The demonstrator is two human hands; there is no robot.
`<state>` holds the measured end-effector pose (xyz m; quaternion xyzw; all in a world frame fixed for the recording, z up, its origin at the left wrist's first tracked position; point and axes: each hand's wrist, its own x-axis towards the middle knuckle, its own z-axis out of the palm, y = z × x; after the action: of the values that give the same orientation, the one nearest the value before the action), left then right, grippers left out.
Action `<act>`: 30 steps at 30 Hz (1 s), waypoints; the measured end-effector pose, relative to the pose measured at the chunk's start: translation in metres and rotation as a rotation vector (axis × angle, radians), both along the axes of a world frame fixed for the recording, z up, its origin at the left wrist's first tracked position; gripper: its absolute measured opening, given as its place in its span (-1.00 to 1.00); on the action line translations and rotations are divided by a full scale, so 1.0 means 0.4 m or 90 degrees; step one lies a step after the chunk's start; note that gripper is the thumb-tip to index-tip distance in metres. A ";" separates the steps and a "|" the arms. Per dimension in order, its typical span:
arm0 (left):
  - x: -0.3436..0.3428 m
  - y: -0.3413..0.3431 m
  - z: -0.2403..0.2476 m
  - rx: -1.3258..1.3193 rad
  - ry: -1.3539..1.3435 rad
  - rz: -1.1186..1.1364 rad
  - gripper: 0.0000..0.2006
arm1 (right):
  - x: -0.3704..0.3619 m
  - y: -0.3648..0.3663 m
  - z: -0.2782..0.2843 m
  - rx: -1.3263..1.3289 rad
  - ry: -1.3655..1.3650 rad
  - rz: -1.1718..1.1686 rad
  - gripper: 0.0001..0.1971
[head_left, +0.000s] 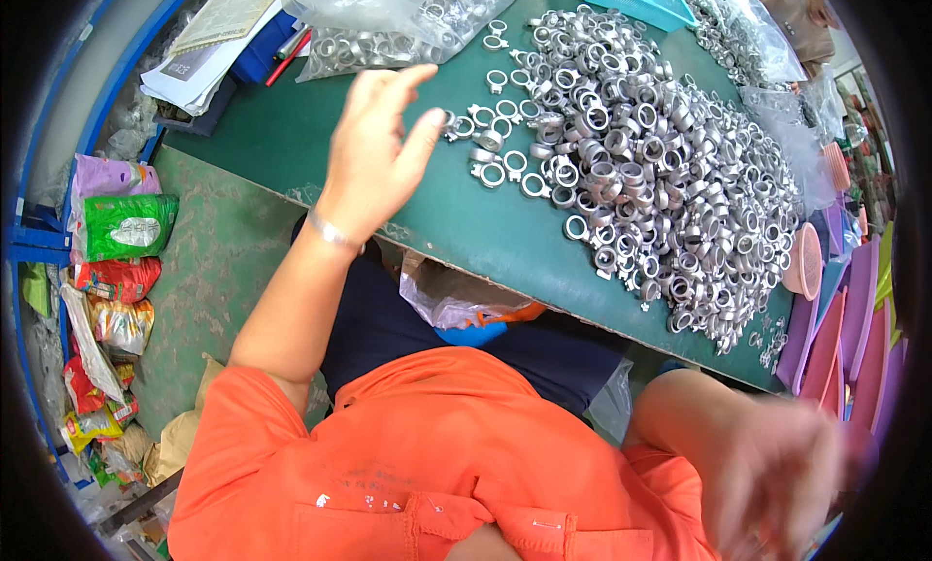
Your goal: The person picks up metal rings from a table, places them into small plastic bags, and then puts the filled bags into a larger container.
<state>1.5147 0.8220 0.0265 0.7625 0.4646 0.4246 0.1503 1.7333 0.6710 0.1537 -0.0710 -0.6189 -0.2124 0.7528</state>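
Observation:
My left hand [379, 144] hovers over the green table [442, 207], left of the metal rings, with thumb and fingers apart and nothing seen in it. Close to its thumb lie several loose silver metal rings [492, 174], each with a small lug. They spread out from a big heap of the same rings [670, 182] that covers the right part of the table. Away from the table, at the lower right, my right hand [777, 469] is smeared by motion. Its fingers, and anything in them, cannot be made out.
A clear plastic bag of rings [379, 47] lies at the table's far left, beside papers [209, 61] and a red pen [287, 58]. A turquoise basket [641, 0] stands at the back. Purple and pink bins [854, 313] crowd the right edge. Colourful packets [126, 226] fill the left side.

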 end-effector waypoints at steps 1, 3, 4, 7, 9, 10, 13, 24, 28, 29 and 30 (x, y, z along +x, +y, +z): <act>0.008 0.047 -0.037 -0.039 0.095 -0.028 -0.38 | 0.005 0.004 -0.054 -0.196 -0.052 -0.122 -0.94; 0.013 0.090 -0.084 -0.139 0.161 -0.096 -0.21 | 0.005 0.051 -0.141 -0.564 -0.172 -0.205 -0.75; 0.011 0.093 -0.093 -0.105 0.238 -0.127 -0.09 | -0.005 0.092 -0.175 -0.732 -0.256 -0.188 -0.63; 0.074 0.077 -0.068 -0.102 0.320 -0.224 -0.20 | -0.052 0.183 -0.324 -0.732 -0.507 -0.344 -0.60; 0.100 0.047 -0.094 -0.053 0.234 -0.203 -0.43 | -0.072 0.186 -0.385 -0.766 -0.562 -0.354 -0.60; 0.109 0.028 -0.099 -0.057 0.228 -0.203 -0.45 | -0.079 0.175 -0.406 -0.779 -0.580 -0.359 -0.59; 0.113 -0.031 -0.099 -0.070 0.197 -0.209 -0.47 | -0.061 0.124 -0.411 -0.772 -0.540 -0.299 -0.59; 0.084 -0.112 -0.139 -0.065 0.049 -0.151 -0.46 | -0.003 0.060 -0.423 -0.860 -0.286 -0.292 -0.72; 0.099 -0.123 -0.126 -0.040 -0.034 -0.121 -0.65 | -0.011 0.073 -0.437 -0.887 -0.322 -0.299 -0.79; 0.096 -0.129 -0.124 -0.039 -0.078 -0.102 -0.68 | -0.008 0.073 -0.441 -0.879 -0.329 -0.285 -0.80; 0.091 -0.142 -0.125 -0.049 -0.099 -0.096 -0.71 | -0.005 0.068 -0.440 -0.876 -0.290 -0.252 -0.83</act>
<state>1.5509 0.7650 -0.0236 0.7539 0.4085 0.4517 0.2464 1.7312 0.6983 -0.0224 -0.5901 -0.7281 0.0815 0.3391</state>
